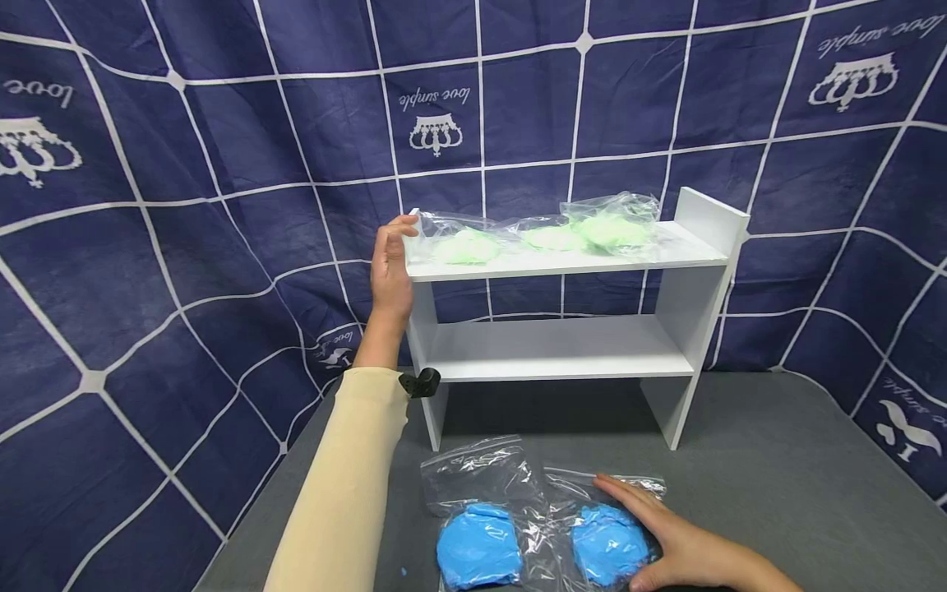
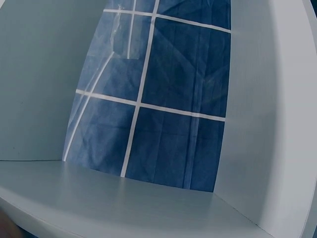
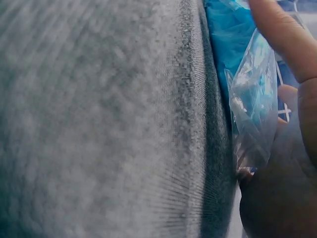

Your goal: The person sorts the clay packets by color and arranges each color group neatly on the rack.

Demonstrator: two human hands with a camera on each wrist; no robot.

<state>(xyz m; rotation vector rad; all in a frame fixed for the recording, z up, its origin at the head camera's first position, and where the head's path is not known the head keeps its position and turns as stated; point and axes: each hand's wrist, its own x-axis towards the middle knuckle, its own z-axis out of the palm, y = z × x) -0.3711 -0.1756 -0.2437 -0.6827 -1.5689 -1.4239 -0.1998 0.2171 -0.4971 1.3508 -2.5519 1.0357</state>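
A white two-tier shelf [image 1: 562, 347] stands on the grey table. My left hand [image 1: 392, 275] grips the upper part of its left side panel, fingers over the edge. Two clear zip bags with blue lumps lie in front of the shelf, a left blue bag [image 1: 479, 549] and a right blue bag [image 1: 608, 544]. Around the right one's outer edge, my right hand [image 1: 676, 538] spreads its thumb and fingers. The right wrist view has the bag's clear plastic [image 3: 255, 119] between thumb [image 3: 287, 39] and palm. The left wrist view faces the shelf's inner boards [image 2: 124, 198].
Clear bags with pale green lumps lie on the shelf's top board: a left green bag [image 1: 466, 247], a middle green bag [image 1: 551, 238] and a right green bag [image 1: 614, 232]. A blue curtain [image 1: 296, 148] with white lines hangs behind. The table [image 1: 769, 469] is dark grey.
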